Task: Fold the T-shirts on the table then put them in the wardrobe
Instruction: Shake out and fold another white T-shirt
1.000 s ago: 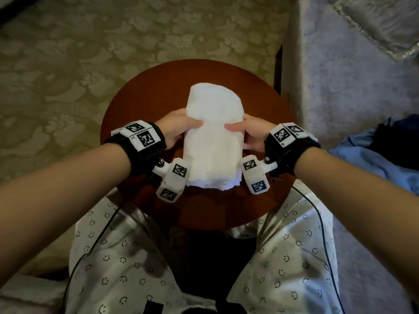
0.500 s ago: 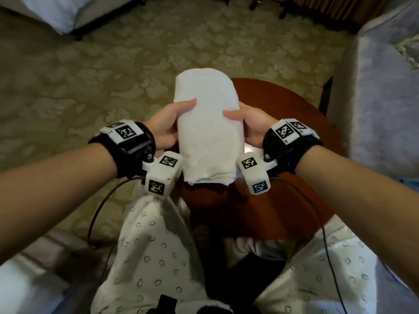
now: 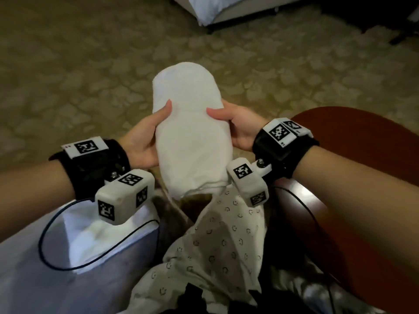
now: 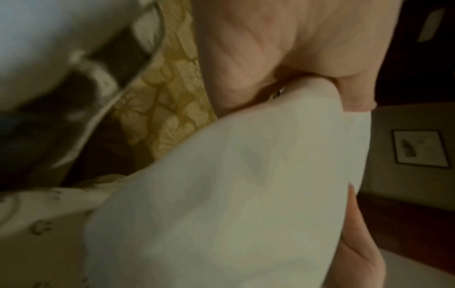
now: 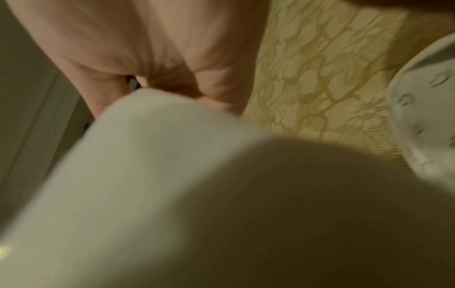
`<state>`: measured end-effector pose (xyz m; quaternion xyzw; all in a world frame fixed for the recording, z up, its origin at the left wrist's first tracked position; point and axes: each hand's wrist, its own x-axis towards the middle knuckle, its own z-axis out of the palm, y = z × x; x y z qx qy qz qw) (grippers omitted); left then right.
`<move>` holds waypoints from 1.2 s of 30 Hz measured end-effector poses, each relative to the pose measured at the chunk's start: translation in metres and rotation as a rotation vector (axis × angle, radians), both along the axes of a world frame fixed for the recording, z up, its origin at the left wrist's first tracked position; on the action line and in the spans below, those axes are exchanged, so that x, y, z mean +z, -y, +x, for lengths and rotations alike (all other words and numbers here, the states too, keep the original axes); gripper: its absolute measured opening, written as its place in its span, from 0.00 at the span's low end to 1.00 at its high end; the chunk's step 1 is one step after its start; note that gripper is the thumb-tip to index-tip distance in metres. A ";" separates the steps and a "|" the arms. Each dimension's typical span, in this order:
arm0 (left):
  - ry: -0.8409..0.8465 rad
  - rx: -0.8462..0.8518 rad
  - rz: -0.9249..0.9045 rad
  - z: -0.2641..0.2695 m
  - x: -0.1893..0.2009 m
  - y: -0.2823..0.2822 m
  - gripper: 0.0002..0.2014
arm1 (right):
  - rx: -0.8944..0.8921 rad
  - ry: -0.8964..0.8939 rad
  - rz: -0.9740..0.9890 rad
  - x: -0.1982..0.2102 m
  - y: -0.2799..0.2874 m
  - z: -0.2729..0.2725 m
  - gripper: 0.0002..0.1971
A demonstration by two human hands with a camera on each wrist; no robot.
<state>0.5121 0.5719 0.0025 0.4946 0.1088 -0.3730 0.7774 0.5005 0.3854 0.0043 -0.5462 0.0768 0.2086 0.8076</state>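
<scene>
A folded white T-shirt [image 3: 192, 132] is held up in the air between both hands, over the carpet and clear of the table. My left hand [image 3: 147, 137] grips its left edge, thumb on top and fingers underneath. My right hand [image 3: 235, 128] grips the right edge the same way. In the left wrist view the white T-shirt [image 4: 234, 194] fills the frame below my left hand [image 4: 283, 58]. The right wrist view shows the T-shirt [image 5: 147, 175] under my right hand [image 5: 147, 58], blurred. The wardrobe is not in view.
The round reddish wooden table [image 3: 362, 177] lies to the right, partly under my right forearm. Patterned beige carpet [image 3: 90, 75] spreads ahead. A bed corner with white bedding [image 3: 226, 10] stands at the top. White bedding [image 3: 68, 257] sits at the lower left.
Both hands lifted the folded T-shirt off the table and carried it left, away from the table. The view swung left, so the table now sits at the right edge.
</scene>
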 end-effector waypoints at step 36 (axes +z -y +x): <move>0.320 0.216 0.929 -0.056 -0.071 -0.195 0.37 | 0.461 -0.116 -0.669 -0.077 -0.180 0.004 0.31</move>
